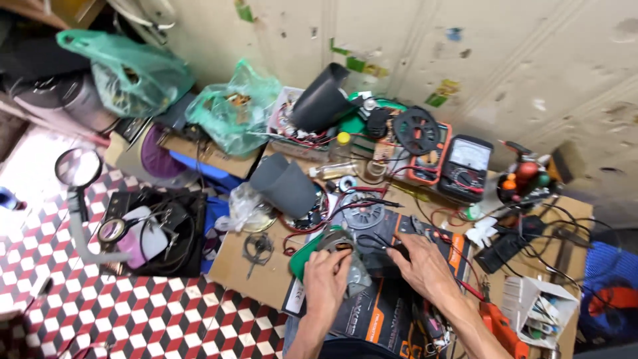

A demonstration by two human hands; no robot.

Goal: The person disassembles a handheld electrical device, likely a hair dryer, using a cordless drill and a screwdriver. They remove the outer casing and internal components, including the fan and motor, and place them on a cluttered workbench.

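Left hand (325,272) grips a motor (340,244) to steady it on the tabletop (249,266) while right hand (422,262), fingers curled, presses black leads (379,244) beside it.

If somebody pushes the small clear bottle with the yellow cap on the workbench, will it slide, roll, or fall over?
The clear bottle appears to stand upright and looks tall for its narrow base, so a push near the yellow cap would probably tip it. Once down, its seemingly round body might roll, though the wires and meters crowded around it would likely stop it soon. It looks like thin plastic, so probably light.
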